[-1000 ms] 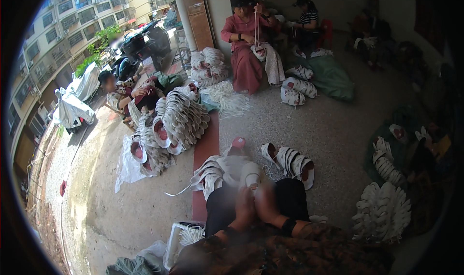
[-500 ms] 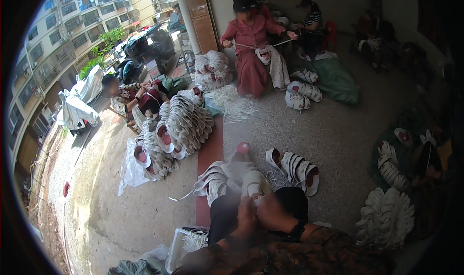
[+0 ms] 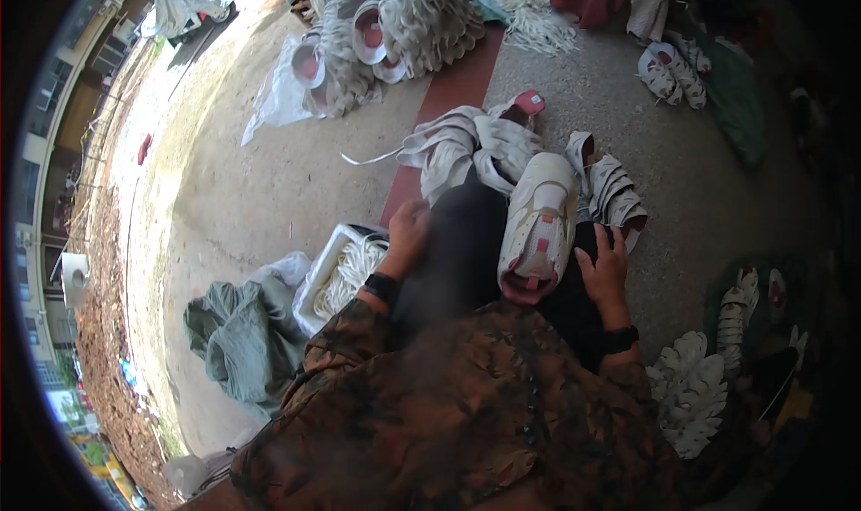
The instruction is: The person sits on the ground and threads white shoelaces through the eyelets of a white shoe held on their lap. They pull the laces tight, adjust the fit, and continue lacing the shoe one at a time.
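Note:
A white and beige shoe upper [image 3: 541, 210] with red tabs rests between my dark-trousered thighs, its rounded toe pointing away and its red-lined opening toward me. Neither hand holds it. My right hand [image 3: 606, 276] lies on my right thigh beside it, open with the fingers spread. Against the outer side of my left knee is my left hand [image 3: 409, 235]; its fingers are mostly hidden. Close to the left wrist stands a white tub [image 3: 311, 288] holding white laces [image 3: 352, 273]. Just beyond my knees lies a bunch of white shoe uppers [image 3: 466, 143], one lace trailing left.
A row of shoe uppers [image 3: 613, 188] lies beyond my right knee. Left of the tub is a grey-green cloth sack [image 3: 242, 340]. Larger stacks of uppers [image 3: 430, 22] stand far ahead, near loose laces [image 3: 534, 13]. More uppers [image 3: 689, 390] are piled at right.
My view has tipped downward. My hands, together at the shoe upper before, have parted to either side. The upper now lies alone on my lap.

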{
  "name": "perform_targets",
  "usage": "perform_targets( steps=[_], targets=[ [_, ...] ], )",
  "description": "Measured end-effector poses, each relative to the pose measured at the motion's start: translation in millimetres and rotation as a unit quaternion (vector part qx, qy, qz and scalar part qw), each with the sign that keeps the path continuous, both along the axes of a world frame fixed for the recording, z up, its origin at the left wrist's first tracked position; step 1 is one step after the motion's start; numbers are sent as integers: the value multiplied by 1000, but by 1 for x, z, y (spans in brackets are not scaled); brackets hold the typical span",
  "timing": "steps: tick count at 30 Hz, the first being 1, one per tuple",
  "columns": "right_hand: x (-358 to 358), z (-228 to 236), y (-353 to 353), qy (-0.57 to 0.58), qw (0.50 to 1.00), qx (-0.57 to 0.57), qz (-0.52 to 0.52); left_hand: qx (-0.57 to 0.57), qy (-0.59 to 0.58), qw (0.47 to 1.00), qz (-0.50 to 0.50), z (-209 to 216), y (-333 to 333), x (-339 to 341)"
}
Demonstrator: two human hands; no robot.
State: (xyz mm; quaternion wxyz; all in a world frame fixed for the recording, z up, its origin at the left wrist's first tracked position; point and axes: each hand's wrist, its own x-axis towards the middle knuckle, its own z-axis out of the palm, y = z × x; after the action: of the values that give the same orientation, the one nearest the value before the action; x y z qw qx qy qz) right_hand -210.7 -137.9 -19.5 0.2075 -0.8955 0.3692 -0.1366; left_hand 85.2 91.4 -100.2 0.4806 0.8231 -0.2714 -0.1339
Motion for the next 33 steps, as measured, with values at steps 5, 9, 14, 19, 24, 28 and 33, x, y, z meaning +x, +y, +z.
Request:
perform_targets(
  steps=[5, 9, 14, 19, 24, 28, 33],
  targets=[
    [-2, -9, -6, -12, 999, 15, 42, 195, 39, 971, 131, -93, 151, 10],
    [-1, -15, -13, 8, 999, -10, 38, 317, 91, 931, 155, -138, 240, -21],
    [-5, -15, -16, 6, 998, -4, 55, 286, 105, 933, 191, -158, 267, -43],
    [-2, -18, -22, 26, 998, -19, 57, 252, 192, 923, 217, -166, 247, -29],
    [2, -13, -17, 15, 999, 15, 47, 240, 235, 923, 185, -235, 259, -21],
    [4, -13, -17, 16, 999, 6, 46, 250, 277, 912, 169, -242, 260, -21],
    [4, -17, -20, 8, 999, -6, 53, 191, 281, 922, 184, -261, 271, -24]
  ],
)
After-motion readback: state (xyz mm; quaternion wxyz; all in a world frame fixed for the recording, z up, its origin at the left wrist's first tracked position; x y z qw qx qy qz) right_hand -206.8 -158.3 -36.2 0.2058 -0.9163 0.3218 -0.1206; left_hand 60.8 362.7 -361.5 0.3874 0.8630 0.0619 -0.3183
